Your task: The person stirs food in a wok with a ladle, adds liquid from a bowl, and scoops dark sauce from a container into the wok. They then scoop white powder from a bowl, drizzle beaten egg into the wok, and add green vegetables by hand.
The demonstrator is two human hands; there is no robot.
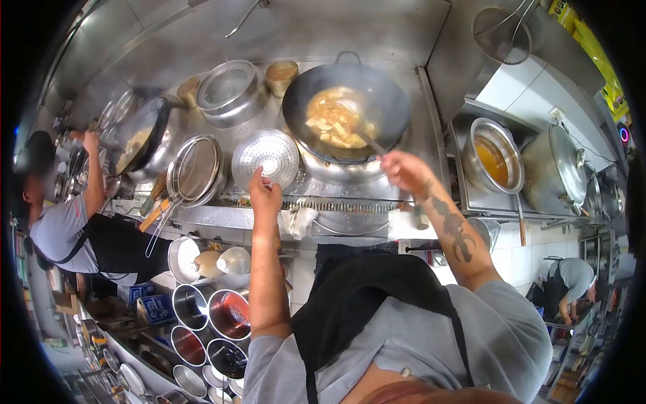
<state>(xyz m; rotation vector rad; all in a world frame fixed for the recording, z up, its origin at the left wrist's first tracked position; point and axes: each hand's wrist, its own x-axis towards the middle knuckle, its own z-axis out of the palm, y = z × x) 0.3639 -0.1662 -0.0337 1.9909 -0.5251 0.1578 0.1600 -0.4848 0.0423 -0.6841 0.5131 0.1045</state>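
Observation:
My right hand [402,170] is closed around the handle of a ladle [369,139], whose head reaches into a large black wok [391,111]. Pale pieces of food [336,121] sit in brownish, steaming liquid in the wok. My left hand [266,193] is raised at the near edge of a round perforated strainer [250,153], overlapping it in this view. Its index finger points up and the other fingers are loosely bent, with nothing visible in them. The strainer lies on the steel stove just left of the wok.
Left of the strainer are a wire sieve [195,172] and a lidded pot [232,111]. A pot of orange liquid [494,158] stands right. Sauce pots [232,296] cluster below left. A co-worker [74,229] works at another wok [161,128]; another person [568,283] bends far right.

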